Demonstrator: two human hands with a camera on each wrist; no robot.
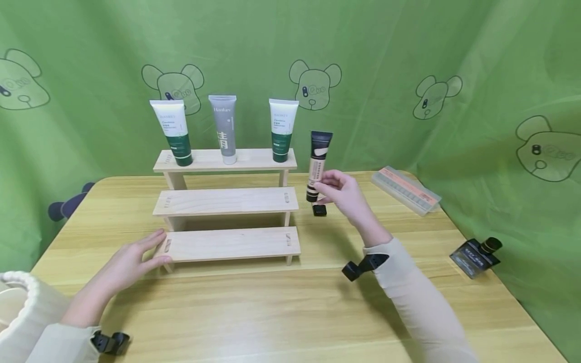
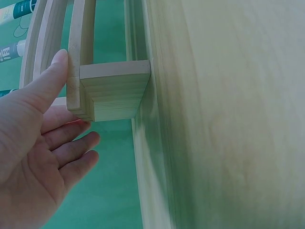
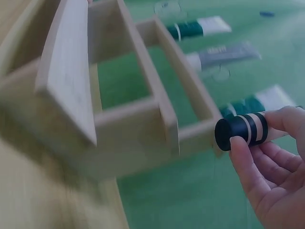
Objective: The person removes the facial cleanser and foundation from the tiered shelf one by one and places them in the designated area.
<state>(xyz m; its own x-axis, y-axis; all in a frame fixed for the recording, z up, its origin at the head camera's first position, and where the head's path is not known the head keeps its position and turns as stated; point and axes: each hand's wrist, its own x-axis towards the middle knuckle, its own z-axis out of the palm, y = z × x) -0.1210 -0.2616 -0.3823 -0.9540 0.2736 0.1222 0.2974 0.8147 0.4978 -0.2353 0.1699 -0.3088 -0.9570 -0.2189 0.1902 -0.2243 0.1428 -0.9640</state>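
My right hand [image 1: 344, 195] pinches a black-and-beige cosmetic tube [image 1: 317, 164] near its black cap, holding it upright in the air just right of a three-tier wooden display stand [image 1: 227, 201]. The right wrist view shows the tube's cap [image 3: 228, 133] close to the top tier, thumb and fingers around the striped part. At the stand's lowest tier, my left hand [image 1: 129, 262] grips the left end, thumb on the front edge and fingers behind. Two white-and-green tubes [image 1: 170, 126] [image 1: 282, 128] and a grey tube [image 1: 224, 126] stand cap-down on the top tier.
A black-capped item [image 1: 320, 209] stands on the table behind the held tube. Farther right are a clear flat case [image 1: 406, 190] and a dark glass bottle [image 1: 474, 258] lying near the edge. A white ribbed container [image 1: 41, 307] is at the left front. Green curtain [image 1: 363, 101] hangs behind.
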